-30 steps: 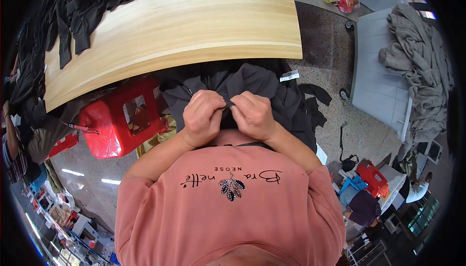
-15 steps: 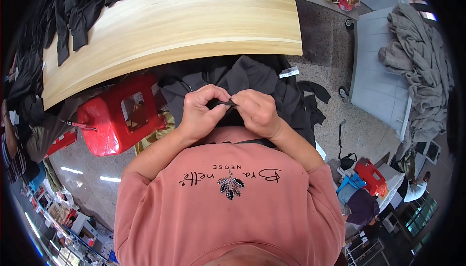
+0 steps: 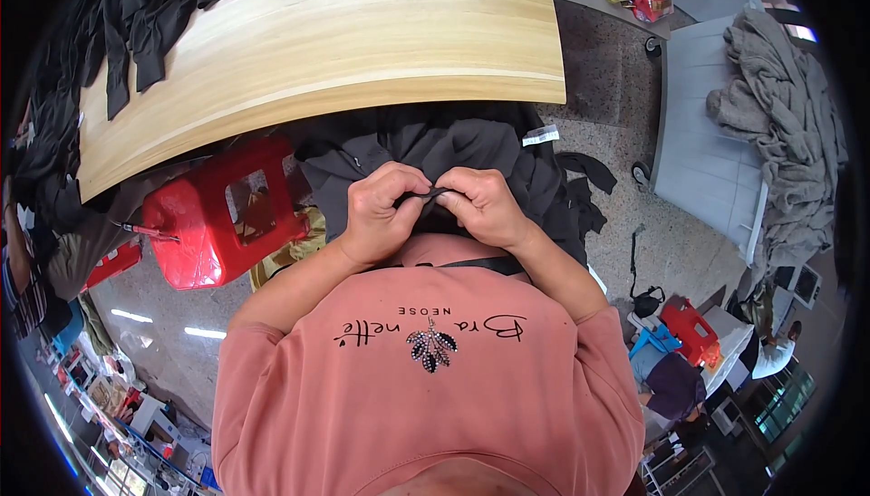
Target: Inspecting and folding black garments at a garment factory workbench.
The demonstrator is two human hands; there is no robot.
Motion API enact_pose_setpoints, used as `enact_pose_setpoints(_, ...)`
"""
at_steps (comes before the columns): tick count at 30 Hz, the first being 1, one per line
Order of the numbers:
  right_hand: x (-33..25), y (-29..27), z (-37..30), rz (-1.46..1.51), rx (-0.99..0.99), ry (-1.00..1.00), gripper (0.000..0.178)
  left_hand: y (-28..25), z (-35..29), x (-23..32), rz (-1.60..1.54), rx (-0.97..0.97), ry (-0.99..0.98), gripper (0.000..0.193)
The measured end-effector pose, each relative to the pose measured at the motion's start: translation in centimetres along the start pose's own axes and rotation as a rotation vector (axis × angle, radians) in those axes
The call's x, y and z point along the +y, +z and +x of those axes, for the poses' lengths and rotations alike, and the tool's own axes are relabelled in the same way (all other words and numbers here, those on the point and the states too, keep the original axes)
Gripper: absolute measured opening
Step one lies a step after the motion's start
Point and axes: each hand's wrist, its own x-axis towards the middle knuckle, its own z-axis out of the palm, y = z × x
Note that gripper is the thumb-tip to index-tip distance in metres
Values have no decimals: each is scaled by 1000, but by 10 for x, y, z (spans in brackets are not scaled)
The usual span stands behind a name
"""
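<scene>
Black garments point(image 3: 453, 145) lie heaped over my lap, in front of my body and below the table edge. Between my two hands runs a narrow folded edge of black cloth point(image 3: 433, 195). My left hand point(image 3: 381, 213) is closed on one end of it, thumb and fingers pinched. Close beside it, my right hand point(image 3: 488, 211) pinches the same cloth, fingers curled over. Whether this edge is part of the heaped garments cannot be made out. A white label point(image 3: 541, 135) shows at the heap's right side.
A wooden table point(image 3: 362, 38) spans the front, with dark garments point(image 3: 172, 7) at its far left. A red plastic stool point(image 3: 195, 224) stands at my left. On the right, grey cloth point(image 3: 779, 125) hangs over a pale wheeled cart point(image 3: 702, 134). Other people point(image 3: 671, 383) work behind.
My right hand has turned and its fingers now curl over the cloth. The left hand has shifted slightly downward. More of the cloth edge shows between them.
</scene>
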Motion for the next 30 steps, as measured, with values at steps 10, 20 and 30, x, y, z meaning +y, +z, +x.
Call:
enact_pose_setpoints(10,-15,16,3,-325,368,-208,11,5,19,4,260,184,452,23)
enact_pose_setpoints(20,-9,5,0,-307,405,-180,6,-5,12,-1,251,43,448,21)
enact_pose_setpoints(30,32,-13,4,-679,348,-12,17,-29,35,-32,521,-235,42,13)
